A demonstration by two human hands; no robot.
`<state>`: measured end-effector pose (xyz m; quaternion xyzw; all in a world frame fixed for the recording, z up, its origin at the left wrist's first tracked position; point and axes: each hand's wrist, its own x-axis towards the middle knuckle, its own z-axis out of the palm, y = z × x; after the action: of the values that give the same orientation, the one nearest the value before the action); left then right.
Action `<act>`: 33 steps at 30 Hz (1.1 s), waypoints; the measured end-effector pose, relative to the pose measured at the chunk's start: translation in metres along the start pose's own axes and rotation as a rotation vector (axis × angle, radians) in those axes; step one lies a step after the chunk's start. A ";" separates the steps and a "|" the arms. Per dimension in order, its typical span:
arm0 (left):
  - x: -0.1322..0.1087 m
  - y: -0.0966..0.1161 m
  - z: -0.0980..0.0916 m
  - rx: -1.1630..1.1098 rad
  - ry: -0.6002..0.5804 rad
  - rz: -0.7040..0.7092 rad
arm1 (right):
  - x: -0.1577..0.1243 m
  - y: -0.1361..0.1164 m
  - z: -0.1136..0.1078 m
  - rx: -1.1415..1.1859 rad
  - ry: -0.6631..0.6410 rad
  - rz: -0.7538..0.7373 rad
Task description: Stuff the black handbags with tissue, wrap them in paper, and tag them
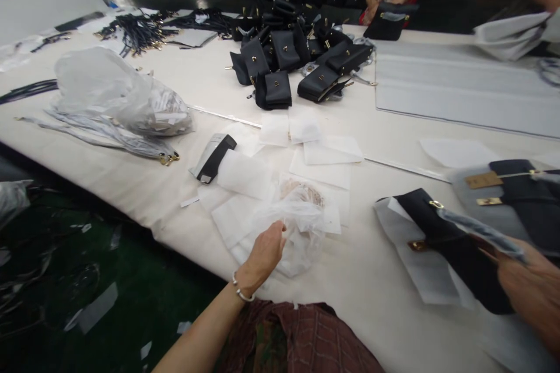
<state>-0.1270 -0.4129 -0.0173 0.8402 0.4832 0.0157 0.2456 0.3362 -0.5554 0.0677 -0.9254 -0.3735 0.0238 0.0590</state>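
My left hand (266, 250), a bracelet on its wrist, has its fingers closed at the near edge of a clear plastic bag (306, 239). A bundle of thin tan strings (304, 191) shows at the far side of that bag. At the right edge, my right hand (529, 285) grips a black handbag (446, 233). The handbag is tilted, with a gold clasp, a gold ring and a plastic-wrapped strap (481, 230). White tissue sheet (420, 268) hangs out around it. Some fingers of the right hand are hidden behind the handbag.
White paper sheets (245, 172) and a black-and-grey packet (214, 157) lie ahead. Black handbags (284, 49) are heaped farther back. A filled plastic bag (114, 87) and wrapped straps (109, 134) sit left. Another tagged handbag (525, 192) lies right. People work across the table.
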 end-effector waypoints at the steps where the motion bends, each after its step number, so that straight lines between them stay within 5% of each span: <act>1: -0.011 -0.002 -0.006 0.028 -0.004 0.040 | -0.006 -0.003 -0.002 0.036 -0.024 0.055; 3: -0.026 -0.005 -0.021 0.136 -0.082 0.061 | -0.023 -0.011 0.000 0.102 -0.058 0.097; 8: -0.033 0.007 -0.074 0.248 -0.305 0.025 | -0.061 -0.021 0.027 0.242 -0.005 -0.175; 12: -0.026 0.038 -0.121 -0.068 -0.257 0.136 | -0.068 -0.015 0.027 0.260 -0.173 -0.225; 16: -0.014 0.069 -0.142 -0.506 -0.340 0.194 | -0.090 -0.039 -0.015 0.288 0.029 -0.232; 18: -0.005 0.086 -0.136 -0.709 -0.436 0.211 | -0.112 -0.067 -0.037 0.422 0.065 -0.144; 21: 0.010 0.113 -0.113 -1.014 -0.546 0.184 | -0.141 -0.116 -0.048 0.798 -0.235 -0.048; 25: 0.024 0.150 -0.073 -1.251 -0.568 0.097 | -0.147 -0.158 -0.031 1.155 -0.552 0.022; 30: 0.033 0.172 -0.044 -1.230 -0.398 0.032 | -0.135 -0.157 -0.012 1.264 -0.517 0.129; 33: 0.036 0.175 -0.036 -1.255 -0.438 -0.008 | -0.132 -0.147 -0.005 1.287 -0.460 0.173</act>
<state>0.0230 -0.4409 0.0818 0.5198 0.3244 0.1220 0.7808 0.1404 -0.5424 0.0912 -0.7041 -0.2130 0.4414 0.5139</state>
